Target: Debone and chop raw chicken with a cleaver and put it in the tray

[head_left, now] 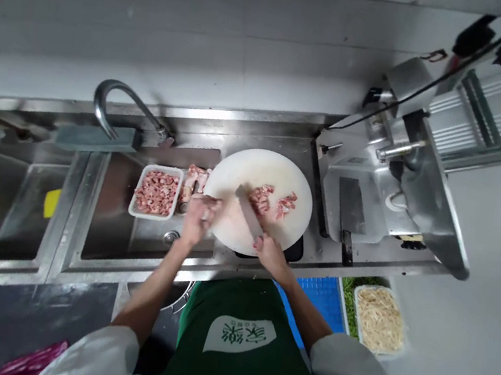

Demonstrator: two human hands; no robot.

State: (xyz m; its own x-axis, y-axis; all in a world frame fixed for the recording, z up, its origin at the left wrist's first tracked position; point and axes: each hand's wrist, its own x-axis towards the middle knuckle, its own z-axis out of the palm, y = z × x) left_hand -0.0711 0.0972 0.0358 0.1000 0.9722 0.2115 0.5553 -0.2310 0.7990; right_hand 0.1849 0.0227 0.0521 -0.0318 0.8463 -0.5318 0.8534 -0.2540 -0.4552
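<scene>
Where writing is concerned, the head view shows only a pale leaf-shaped patch (240, 336) on the green apron (243, 367), bearing a logo and characters too small to read.

Right hand (270, 254): fingers closed round the handle of a cleaver (248, 214), whose blade lies slanted across the near part of the round white board (244, 170). Blade tip sits just beside the cut meat (272, 201), a small pink heap near the middle of the board.

Left hand (200, 216): fingers curled together on a piece of meat at the left edge of the board; how tightly they grip it cannot be told.

Containers: a white tray (156, 192) in the sink (111, 234), left of the board, filled with small pink meat cubes. Larger uncut meat pieces (195, 179) lie between tray and board. A second white tray (380, 318), low at right, holds pale shredded strips, with green vegetables (350, 295) just beside it and a blue crate (316, 293) to their left.

Surroundings: a curved tap (115, 102) stands behind the sink. A steel slicing machine (392, 180) occupies the desk (310, 259) right of the board, with a second cleaver (349, 214) lying flat on it. A yellow item (51, 202) rests in the left basin.
</scene>
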